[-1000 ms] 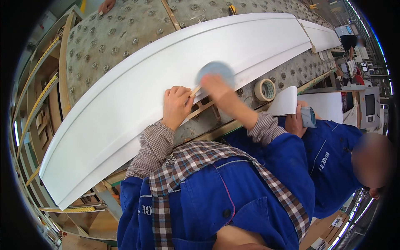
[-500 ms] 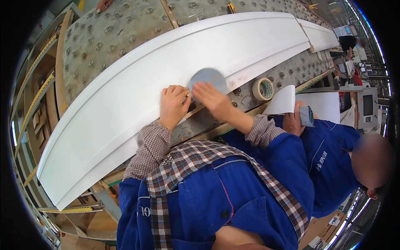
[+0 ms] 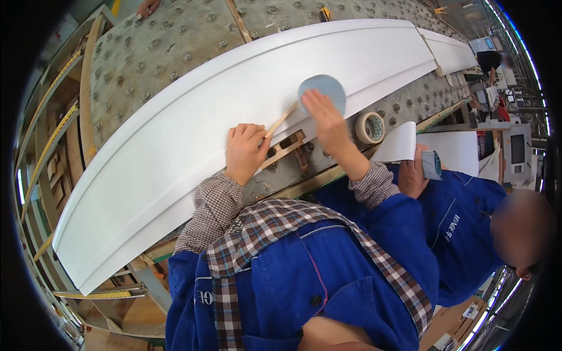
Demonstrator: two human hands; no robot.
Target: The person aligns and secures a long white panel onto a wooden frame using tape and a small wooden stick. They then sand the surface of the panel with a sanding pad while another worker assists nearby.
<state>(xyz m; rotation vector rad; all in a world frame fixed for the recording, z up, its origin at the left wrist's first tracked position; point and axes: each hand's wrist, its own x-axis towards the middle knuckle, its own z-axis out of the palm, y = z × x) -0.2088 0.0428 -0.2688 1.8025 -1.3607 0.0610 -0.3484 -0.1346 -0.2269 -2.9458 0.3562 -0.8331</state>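
My left hand (image 3: pixel 248 153) rests on a long white curved panel (image 3: pixel 193 105), its fingers pinching a thin wooden strip (image 3: pixel 284 119). The strip slants up and right across the panel, and its far end reaches the edge of a round grey-blue sanding disc (image 3: pixel 331 88). My right hand (image 3: pixel 328 123) has its fingers over the disc; its thumb is hidden. Just below the strip, a slotted pale wooden piece (image 3: pixel 285 151) lies at the panel's near edge.
A tape roll (image 3: pixel 369 127) sits right of my right hand on the studded metal table (image 3: pixel 140 76). Close on my right, a co-worker's hand (image 3: pixel 413 174) holds folded grey-blue sheet. Another person's hand (image 3: pixel 147 8) is at the far left; a yellow-black cutter (image 3: pixel 325 14) lies beyond the panel.
My right hand and the disc have moved right and away, uncovering the wooden strip and the slotted wooden piece. My left hand has stayed nearly in place.
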